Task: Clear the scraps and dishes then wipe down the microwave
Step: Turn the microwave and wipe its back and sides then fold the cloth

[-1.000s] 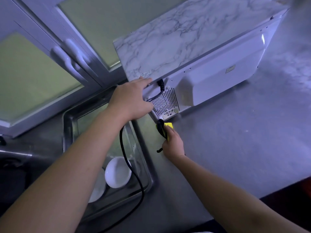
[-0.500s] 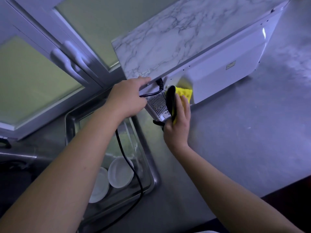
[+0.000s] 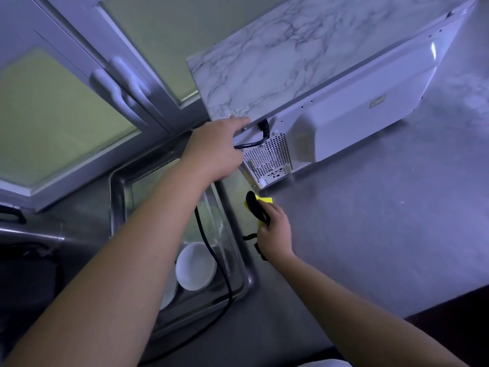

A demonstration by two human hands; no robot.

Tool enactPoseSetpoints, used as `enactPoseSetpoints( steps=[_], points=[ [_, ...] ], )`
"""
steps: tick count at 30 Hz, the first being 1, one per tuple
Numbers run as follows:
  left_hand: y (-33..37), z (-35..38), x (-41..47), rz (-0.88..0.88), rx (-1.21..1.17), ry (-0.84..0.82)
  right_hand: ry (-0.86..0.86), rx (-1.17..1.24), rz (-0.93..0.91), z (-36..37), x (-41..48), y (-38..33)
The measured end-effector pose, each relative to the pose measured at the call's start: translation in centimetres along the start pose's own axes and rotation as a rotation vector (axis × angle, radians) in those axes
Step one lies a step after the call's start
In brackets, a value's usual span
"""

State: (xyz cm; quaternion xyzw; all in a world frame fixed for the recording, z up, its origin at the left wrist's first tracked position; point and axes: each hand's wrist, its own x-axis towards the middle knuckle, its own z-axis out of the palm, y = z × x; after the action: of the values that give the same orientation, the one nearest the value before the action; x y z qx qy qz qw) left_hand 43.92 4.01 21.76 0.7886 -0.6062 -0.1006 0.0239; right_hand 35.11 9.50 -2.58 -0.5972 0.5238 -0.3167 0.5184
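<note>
A white microwave [image 3: 344, 123] with a marble-patterned top sits turned on the grey worktop [image 3: 383, 234], its vented back corner facing the viewer. The left hand [image 3: 214, 152] grips that corner beside the black power cord [image 3: 211, 250]. The right hand [image 3: 275, 231] clutches a yellow sponge [image 3: 266, 200] on the worktop, just below the corner. White bowls [image 3: 195, 266] lie in the sink [image 3: 119, 181].

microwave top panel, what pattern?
White-and-grey marble veining on the microwave top; head view shows it clearly.
</note>
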Motion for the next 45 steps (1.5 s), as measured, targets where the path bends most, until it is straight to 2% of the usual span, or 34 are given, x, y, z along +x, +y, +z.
enactPoseSetpoints(
  steps=[4, 6, 8, 12, 17, 22, 24, 27, 28, 33, 35, 37, 40, 42, 45],
  points=[
    [-0.1, -0.2, 0.2, 0.005, -0.006, -0.016, 0.286, 0.141, -0.246, -2.3, -1.0, -3.5],
    [-0.1, -0.5, 0.4, 0.006, 0.007, -0.018, 0.363, 0.072, -0.456, -2.8, 0.5, -5.5],
    [0.0, -0.9, 0.7, 0.001, 0.032, -0.012, 0.366, -0.030, -0.640, -2.4, 2.8, -6.9],
    [0.3, -0.9, 0.7, -0.008, 0.049, -0.008, 0.390, -0.218, -0.733, -0.6, 4.9, -6.7],
    [0.4, -0.6, 0.7, -0.009, 0.048, -0.012, 0.458, -0.341, -0.878, -1.2, 6.4, -4.2],
    [0.7, -0.9, 0.4, -0.013, 0.071, -0.030, 0.356, -0.516, -0.934, -2.5, 7.6, 0.5],
    [0.7, -0.9, 0.3, -0.015, 0.071, -0.035, 0.202, -0.599, -0.843, -3.4, 7.9, 3.3],
    [0.8, -0.7, 0.2, -0.022, 0.066, -0.036, -0.185, -0.720, -0.407, -4.6, 8.1, 4.5],
    [0.8, -0.7, 0.2, -0.024, 0.065, -0.034, -0.245, -0.742, -0.305, -4.8, 8.2, 4.1],
    [0.5, -0.6, 0.3, -0.023, 0.045, -0.034, -0.322, -0.798, -0.184, -4.9, 7.8, 2.5],
    [0.3, -0.5, 0.2, -0.024, 0.026, -0.030, -0.351, -0.723, -0.123, -5.2, 7.4, 2.4],
    [0.3, -0.4, 0.2, -0.026, 0.008, -0.025, -0.264, -0.409, 0.038, -5.8, 6.4, 1.5],
    [0.3, -0.2, 0.2, -0.026, 0.011, -0.005, 0.057, 0.301, 0.461, -6.4, 4.9, -0.3],
    [0.5, -0.2, 0.1, -0.023, 0.021, 0.006, 0.229, 0.527, 0.516, -6.5, 4.5, -1.6],
    [0.6, -0.3, 0.1, -0.021, 0.042, 0.001, 0.374, 0.677, 0.490, -5.8, 6.0, -3.9]
  ],
)
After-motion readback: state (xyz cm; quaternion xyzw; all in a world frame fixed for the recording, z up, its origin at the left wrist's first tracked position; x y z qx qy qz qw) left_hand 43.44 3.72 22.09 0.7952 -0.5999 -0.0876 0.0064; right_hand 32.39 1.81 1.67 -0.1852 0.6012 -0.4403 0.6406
